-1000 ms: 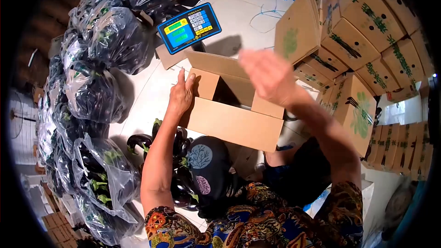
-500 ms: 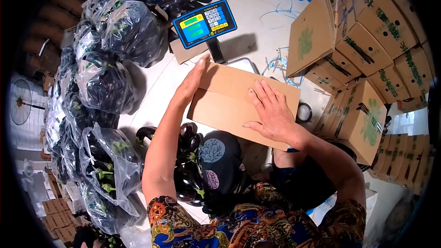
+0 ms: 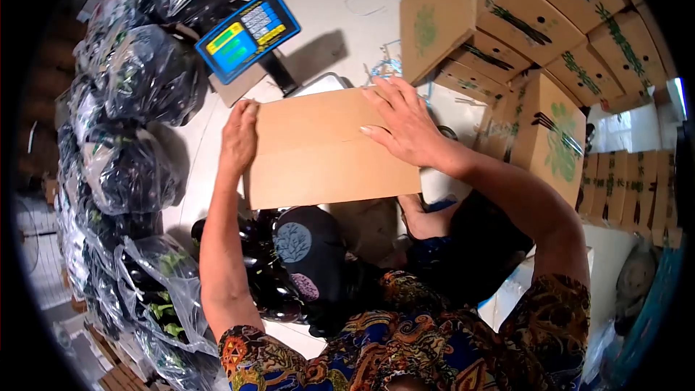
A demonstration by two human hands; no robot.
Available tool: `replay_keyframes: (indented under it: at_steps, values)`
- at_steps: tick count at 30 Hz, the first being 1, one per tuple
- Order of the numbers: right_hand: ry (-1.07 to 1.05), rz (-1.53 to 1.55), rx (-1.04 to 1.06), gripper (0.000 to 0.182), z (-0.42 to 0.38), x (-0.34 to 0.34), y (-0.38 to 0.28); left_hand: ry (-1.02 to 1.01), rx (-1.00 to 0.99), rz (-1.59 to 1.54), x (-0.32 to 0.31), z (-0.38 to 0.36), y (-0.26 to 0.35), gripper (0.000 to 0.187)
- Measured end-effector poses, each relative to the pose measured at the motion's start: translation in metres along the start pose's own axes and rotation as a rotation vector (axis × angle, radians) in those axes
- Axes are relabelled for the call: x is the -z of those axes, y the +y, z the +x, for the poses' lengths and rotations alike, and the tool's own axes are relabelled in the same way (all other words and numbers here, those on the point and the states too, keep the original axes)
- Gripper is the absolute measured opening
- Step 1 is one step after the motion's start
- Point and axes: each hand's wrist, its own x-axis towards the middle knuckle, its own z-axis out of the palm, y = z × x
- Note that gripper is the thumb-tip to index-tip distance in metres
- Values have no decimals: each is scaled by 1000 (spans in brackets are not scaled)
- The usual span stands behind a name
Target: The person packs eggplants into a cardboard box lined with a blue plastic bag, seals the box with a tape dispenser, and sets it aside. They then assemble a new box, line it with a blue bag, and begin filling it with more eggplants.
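Here, one plain cardboard box point(image 3: 311, 170), under the hands, top flaps folded down, no print on the faces I can see. Left hand point(image 3: 239, 134): wrapped round the box's left end. Right hand point(image 3: 407, 127): open, fingers spread, resting at its far right corner. Beyond the left hand: scale display point(image 3: 242, 42), figures too blurred to read. Right of the right hand: stacked cartons point(image 3: 543, 22), green characters, illegible from here. Since one second ago: flaps lowered from standing; right hand down from mid-air.
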Motion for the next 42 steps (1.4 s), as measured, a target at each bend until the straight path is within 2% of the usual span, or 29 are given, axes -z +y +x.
replay_keyframes:
  at_steps: [2, 4, 5, 6, 7, 9, 10, 12, 14, 16, 20, 21, 24, 27, 28, 30, 32, 33, 36, 37, 38, 40, 41, 42]
  values:
    - [40, 284, 78, 57, 9, 2, 34, -23, 0, -28, 3, 0, -3, 27]
    - [21, 857, -294, 53, 8, 16, 61, 22, 32, -62, 2, -3, 1, 27]
    - [153, 773, -512, 44, 2, 21, 68, 4, 78, -88, 4, -2, -6, 27]
    - [199, 615, -480, 36, -13, 1, 105, -23, 40, -122, 5, -2, -6, 27]
    - [73, 433, -575, 29, -27, -14, 133, -45, 54, -122, 2, -4, -3, 27]
    - [47, 345, -394, 26, -74, -97, 198, -59, 90, -108, -1, -4, 6, 27]
    - [99, 260, -339, 25, -87, -97, 184, -59, 114, -93, -4, -5, 12, 28]
    - [-88, 262, -558, 34, -102, -148, 196, -53, 195, -34, -5, -5, 18, 31]
    - [-100, 252, -659, 44, -100, -167, 181, -51, 150, -150, -6, -5, 6, 33]
    - [-154, 231, -802, 55, -92, -199, 182, -45, 179, -85, -6, -7, 14, 33]
    - [-143, 133, -755, 33, -76, -232, 194, -29, 182, -103, -9, -5, 19, 31]
    - [-93, 100, -716, 21, -78, -236, 196, -24, 201, -121, -11, -6, 21, 31]
    - [-155, 74, -671, 26, -78, -240, 205, -13, 234, -195, -14, -6, 24, 31]
    - [-218, 148, -848, 36, -66, -194, 195, 11, 218, -172, -12, -6, 19, 30]
    - [-150, 94, -783, 41, -71, -180, 197, 0, 216, -184, -10, -6, 18, 30]
    - [26, 193, -883, 38, -79, -146, 189, -21, 209, -218, -9, -8, 15, 30]
    - [434, 334, -788, 34, -91, -101, 172, 2, 204, -197, -8, -9, 12, 28]
    - [497, 405, -778, 40, -100, -91, 177, 5, 210, -191, -8, -8, 11, 28]
    - [443, 1143, -736, 53, -76, 0, 130, 4, 203, -155, -9, -6, 22, 28]
    - [372, 1121, -773, 60, -63, 37, 106, -2, 189, -146, -8, -6, 23, 28]
    - [354, 1190, -689, 57, -62, 40, 109, -2, 181, -137, -8, -7, 24, 28]
    - [223, 1111, -665, 48, -54, 63, 98, -19, 144, -147, -6, -6, 14, 27]
    - [129, 1172, -685, 39, -55, 70, 97, -9, 132, -165, -7, -5, 5, 27]
    - [135, 1267, -628, 36, -49, 85, 77, 3, 121, -175, -8, -7, 10, 27]
